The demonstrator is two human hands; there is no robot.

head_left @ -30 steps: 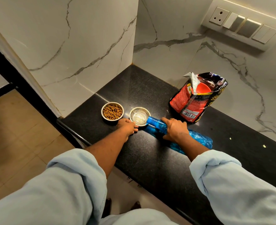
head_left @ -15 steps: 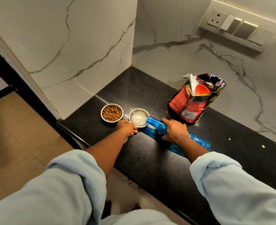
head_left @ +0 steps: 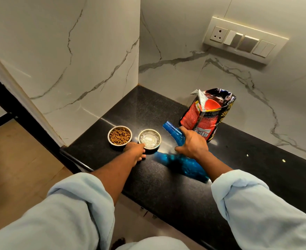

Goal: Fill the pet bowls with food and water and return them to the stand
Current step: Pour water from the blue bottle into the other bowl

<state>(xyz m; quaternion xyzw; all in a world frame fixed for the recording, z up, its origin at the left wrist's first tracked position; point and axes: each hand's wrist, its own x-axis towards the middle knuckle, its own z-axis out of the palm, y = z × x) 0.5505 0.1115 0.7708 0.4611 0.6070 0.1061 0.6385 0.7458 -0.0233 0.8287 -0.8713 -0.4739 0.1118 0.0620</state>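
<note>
right hand [head_left: 191,144] clamped round tilted blue bottle [head_left: 175,135], at 3 o'clock of water bowl [head_left: 154,131]; left hand [head_left: 133,150] grips its 7 o'clock rim.

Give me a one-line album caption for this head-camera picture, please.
Left hand against the water bowl, right hand holding a tilted blue bottle beside it; kibble bowl already filled.

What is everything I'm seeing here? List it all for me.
Kibble bowl: one, steel, on counter, left of the other bowl.
Water bowl: one, steel, on counter.
Bottle: one, blue, tilted, above counter.
Bag: one, red and black, open, by back wall.
Scoop: one, orange, inside bag.
Counter: one, black.
Switch panel: one, white, on wall.
Left hand: touches water bowl.
Right hand: grips bottle.
</note>
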